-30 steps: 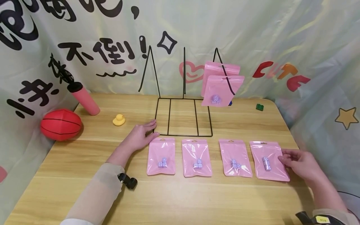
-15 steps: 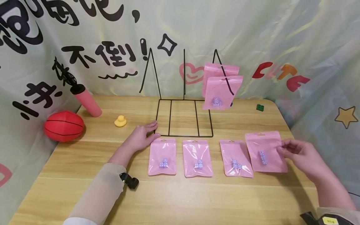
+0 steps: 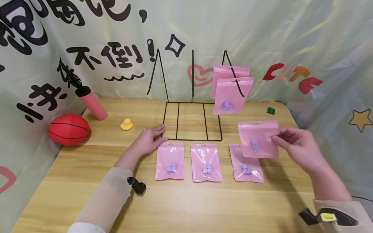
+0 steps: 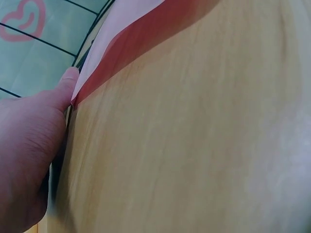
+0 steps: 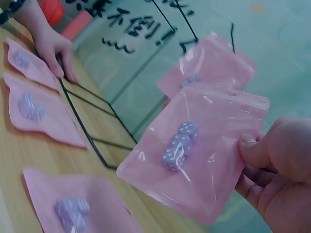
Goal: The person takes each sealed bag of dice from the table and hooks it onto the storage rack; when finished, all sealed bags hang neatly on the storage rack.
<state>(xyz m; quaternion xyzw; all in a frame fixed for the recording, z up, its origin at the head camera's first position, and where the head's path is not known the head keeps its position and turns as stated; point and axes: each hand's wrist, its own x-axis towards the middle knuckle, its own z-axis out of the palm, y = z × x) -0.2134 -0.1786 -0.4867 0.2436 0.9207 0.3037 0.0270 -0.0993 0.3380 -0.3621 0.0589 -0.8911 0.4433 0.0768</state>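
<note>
My right hand (image 3: 300,147) pinches the right edge of a pink zip bag (image 3: 259,136) between thumb and fingers. Dice (image 5: 180,145) in a line show through its front. The bag is raised off the table and overlaps another pink bag (image 3: 247,168) in the head view. At the near left corner of a black wire rack (image 3: 192,140), my left hand (image 3: 147,140) rests with its fingers extended along the frame. Two pink bags (image 3: 233,92) hang from the rack's right hook. Its left and middle hooks hold nothing.
Two more pink bags with dice, one on the left (image 3: 170,155) and one in the middle (image 3: 206,158), lie before the rack. Leftward are a yellow duck (image 3: 126,124), a red ball (image 3: 69,129) and a pink cylinder (image 3: 94,105). A green block (image 3: 271,110) sits back right.
My right hand has lifted the rightmost bag off the table and carried it left and toward the rack. My left hand has stayed at the rack's corner.
</note>
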